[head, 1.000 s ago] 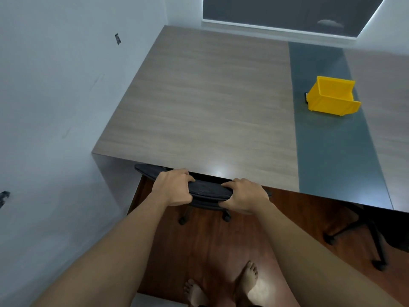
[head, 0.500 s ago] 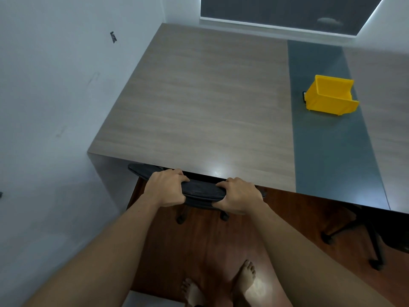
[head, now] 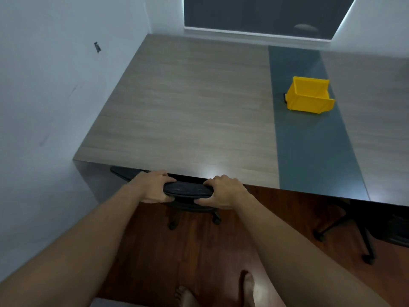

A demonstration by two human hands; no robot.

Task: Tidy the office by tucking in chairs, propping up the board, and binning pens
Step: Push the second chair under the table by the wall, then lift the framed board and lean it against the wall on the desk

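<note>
Chair back [head: 187, 189] sits at the desk [head: 188, 111] edge, left hand [head: 152, 187] and right hand [head: 223, 192] clamped on it.

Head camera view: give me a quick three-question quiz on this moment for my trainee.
1. True or false: both hands grip the black chair backrest.
2. What colour is the bin on the table?
3. The bin sits on: A) the wood-grain surface, B) the dark grey strip, C) the floor.

Key:
1. True: left hand and right hand both hold it.
2. Yellow.
3. B.
</note>
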